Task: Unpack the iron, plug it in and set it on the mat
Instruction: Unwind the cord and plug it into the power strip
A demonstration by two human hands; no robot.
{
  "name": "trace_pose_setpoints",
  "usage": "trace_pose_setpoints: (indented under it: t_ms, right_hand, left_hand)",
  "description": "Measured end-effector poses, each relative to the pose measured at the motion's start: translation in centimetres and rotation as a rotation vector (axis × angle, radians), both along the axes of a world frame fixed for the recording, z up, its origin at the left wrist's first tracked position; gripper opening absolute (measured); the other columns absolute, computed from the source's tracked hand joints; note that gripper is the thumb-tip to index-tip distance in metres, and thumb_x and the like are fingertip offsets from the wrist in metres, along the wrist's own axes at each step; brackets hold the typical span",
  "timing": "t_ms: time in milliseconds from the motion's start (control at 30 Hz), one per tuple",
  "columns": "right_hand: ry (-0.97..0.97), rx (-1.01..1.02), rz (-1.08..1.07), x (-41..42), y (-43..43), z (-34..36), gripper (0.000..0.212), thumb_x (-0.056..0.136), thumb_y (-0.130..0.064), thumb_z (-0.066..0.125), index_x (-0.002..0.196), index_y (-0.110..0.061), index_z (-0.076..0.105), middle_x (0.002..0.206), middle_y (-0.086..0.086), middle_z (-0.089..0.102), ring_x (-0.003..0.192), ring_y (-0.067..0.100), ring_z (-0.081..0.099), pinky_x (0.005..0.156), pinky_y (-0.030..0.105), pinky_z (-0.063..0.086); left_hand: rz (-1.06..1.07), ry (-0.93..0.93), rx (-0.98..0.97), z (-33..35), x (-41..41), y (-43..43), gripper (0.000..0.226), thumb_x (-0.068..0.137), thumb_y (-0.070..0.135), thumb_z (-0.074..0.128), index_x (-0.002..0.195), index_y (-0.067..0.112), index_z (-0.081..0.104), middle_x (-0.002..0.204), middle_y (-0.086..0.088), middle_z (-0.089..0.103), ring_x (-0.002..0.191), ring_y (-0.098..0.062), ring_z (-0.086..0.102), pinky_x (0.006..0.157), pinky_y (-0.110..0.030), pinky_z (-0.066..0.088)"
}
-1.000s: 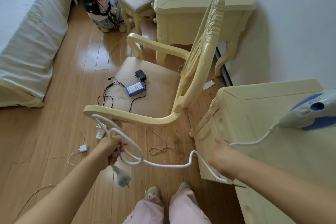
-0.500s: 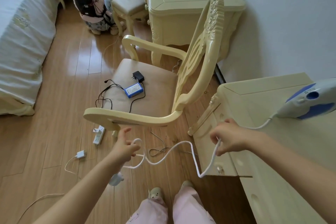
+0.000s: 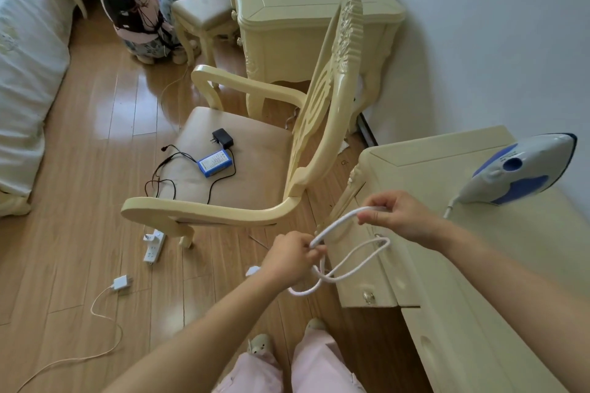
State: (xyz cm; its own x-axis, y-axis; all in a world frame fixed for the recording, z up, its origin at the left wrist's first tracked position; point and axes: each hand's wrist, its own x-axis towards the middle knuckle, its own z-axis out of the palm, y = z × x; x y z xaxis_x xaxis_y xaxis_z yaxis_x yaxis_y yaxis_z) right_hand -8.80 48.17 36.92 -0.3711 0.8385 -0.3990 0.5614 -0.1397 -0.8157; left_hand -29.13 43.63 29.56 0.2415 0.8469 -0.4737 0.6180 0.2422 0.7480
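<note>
A white and blue iron (image 3: 518, 171) lies on the cream cabinet top (image 3: 424, 169) at the right. Its white cord (image 3: 357, 260) runs from the iron's rear down to my hands and hangs in loops in front of the cabinet drawer. My left hand (image 3: 292, 257) grips the cord at the loops. My right hand (image 3: 394, 214) pinches a higher stretch of the same cord. The plug is hidden behind my left hand. A white power strip (image 3: 154, 244) lies on the wooden floor under the chair's front.
A cream armchair (image 3: 255, 156) stands just ahead, with a blue battery pack (image 3: 214, 163) and black adapter on its seat. A white charger (image 3: 120, 282) and cable lie on the floor. A person (image 3: 134, 0) crouches at the back near a stool and dressing table. A bed (image 3: 22, 73) is at the left.
My left hand has moved right and up towards my right hand, gathering the cord into loops. The plug that dangled below my left hand is no longer visible.
</note>
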Motion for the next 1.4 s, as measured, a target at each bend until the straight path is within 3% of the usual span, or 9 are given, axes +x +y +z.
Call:
trace_pose_setpoints:
  t_ms: [167, 300, 433, 567, 867, 1000, 1167, 1300, 1400]
  right_hand:
    - [-0.54, 0.264, -0.004, 4.2, 1.8, -1.4, 0.031, 0.087, -0.041, 0.058, 0.059, -0.03, 0.051, 0.062, -0.006, 0.05, 0.077, 0.017, 0.05, 0.077, 0.036, 0.037]
    - [-1.044, 0.255, 0.256, 3.4, 2.2, -1.1, 0.024, 0.093, -0.04, 0.043, 0.072, -0.028, 0.046, 0.072, -0.008, 0.047, 0.1, 0.019, 0.053, 0.105, 0.041, 0.022]
    - [-0.609, 0.156, 0.444, -4.5, 0.6, -0.7, 0.007, 0.086, -0.02, 0.055, 0.091, -0.023, 0.051, 0.082, -0.002, 0.06, 0.086, 0.022, 0.06, 0.083, 0.036, 0.047]
    - [-0.288, 0.297, 0.509, -13.9, -0.9, 0.5, 0.025, 0.088, -0.031, 0.059, 0.109, -0.019, 0.06, 0.088, 0.002, 0.064, 0.077, 0.015, 0.054, 0.072, 0.034, 0.046]
    - [-0.381, 0.49, 0.077, -13.9, 2.2, -0.7, 0.02, 0.096, -0.028, 0.044, 0.085, -0.019, 0.058, 0.069, -0.001, 0.057, 0.068, 0.022, 0.054, 0.068, 0.036, 0.04]
    - [-0.83, 0.393, 0.289, -14.9, 1.9, -1.3, 0.02, 0.096, -0.024, 0.04, 0.113, -0.02, 0.049, 0.102, 0.002, 0.062, 0.086, 0.024, 0.054, 0.083, 0.039, 0.037]
    - [-0.795, 0.611, 0.593, -22.0, 0.2, -1.7, 0.075, 0.086, -0.018, 0.054, 0.147, -0.024, 0.009, 0.154, 0.004, 0.015, 0.143, 0.025, 0.012, 0.112, 0.059, 0.007]
    - [-0.554, 0.691, 0.81, -27.9, -0.7, -2.2, 0.035, 0.095, -0.029, 0.043, 0.129, -0.02, 0.045, 0.129, 0.004, 0.054, 0.125, 0.023, 0.045, 0.111, 0.05, 0.018]
    - [-0.414, 0.661, 0.834, -30.2, -0.7, -2.0, 0.025, 0.096, -0.031, 0.045, 0.098, -0.012, 0.061, 0.091, 0.005, 0.064, 0.085, 0.026, 0.056, 0.069, 0.032, 0.035]
  left_hand:
    - [-0.027, 0.143, 0.074, 0.5, -4.5, 1.0, 0.02, 0.092, 0.031, 0.052, 0.078, 0.022, 0.063, 0.075, 0.007, 0.057, 0.068, -0.01, 0.054, 0.06, -0.022, 0.043]
    - [-0.09, 0.14, 0.08, 2.1, -7.9, 0.2, 0.025, 0.095, 0.026, 0.046, 0.076, 0.022, 0.061, 0.072, 0.01, 0.06, 0.072, -0.009, 0.056, 0.068, -0.024, 0.043]
    - [-0.147, 0.167, 0.132, 4.0, -9.2, -0.4, 0.031, 0.096, 0.028, 0.045, 0.067, 0.026, 0.056, 0.073, 0.008, 0.067, 0.072, -0.002, 0.058, 0.069, -0.02, 0.043]
    - [-0.181, 0.215, 0.211, 4.9, -10.9, -0.5, 0.036, 0.093, 0.027, 0.051, 0.059, 0.037, 0.044, 0.055, 0.015, 0.057, 0.057, 0.006, 0.053, 0.053, -0.012, 0.036]
    - [0.207, 0.533, 0.165, 1.7, -20.0, -2.9, 0.014, 0.08, 0.014, 0.051, 0.068, 0.021, 0.049, 0.071, 0.006, 0.055, 0.072, -0.018, 0.053, 0.054, -0.028, 0.033]
    - [0.153, 0.377, 0.14, 1.7, -22.1, -4.0, 0.012, 0.091, 0.024, 0.051, 0.087, 0.028, 0.062, 0.074, 0.014, 0.061, 0.076, -0.011, 0.06, 0.068, -0.031, 0.047]
    - [0.032, 0.442, 0.18, 2.8, -22.5, -2.9, 0.026, 0.094, 0.039, 0.046, 0.084, 0.023, 0.063, 0.071, 0.014, 0.057, 0.067, -0.005, 0.054, 0.056, -0.022, 0.038]
    - [0.059, 0.344, 0.161, 3.7, -23.1, -2.8, 0.026, 0.093, 0.031, 0.051, 0.068, 0.033, 0.056, 0.066, 0.019, 0.056, 0.065, 0.003, 0.054, 0.058, -0.018, 0.039]
    - [0.154, 0.253, 0.152, 3.8, -24.8, -3.1, 0.028, 0.09, 0.029, 0.057, 0.062, 0.032, 0.058, 0.063, 0.015, 0.059, 0.064, -0.001, 0.057, 0.064, -0.022, 0.044]
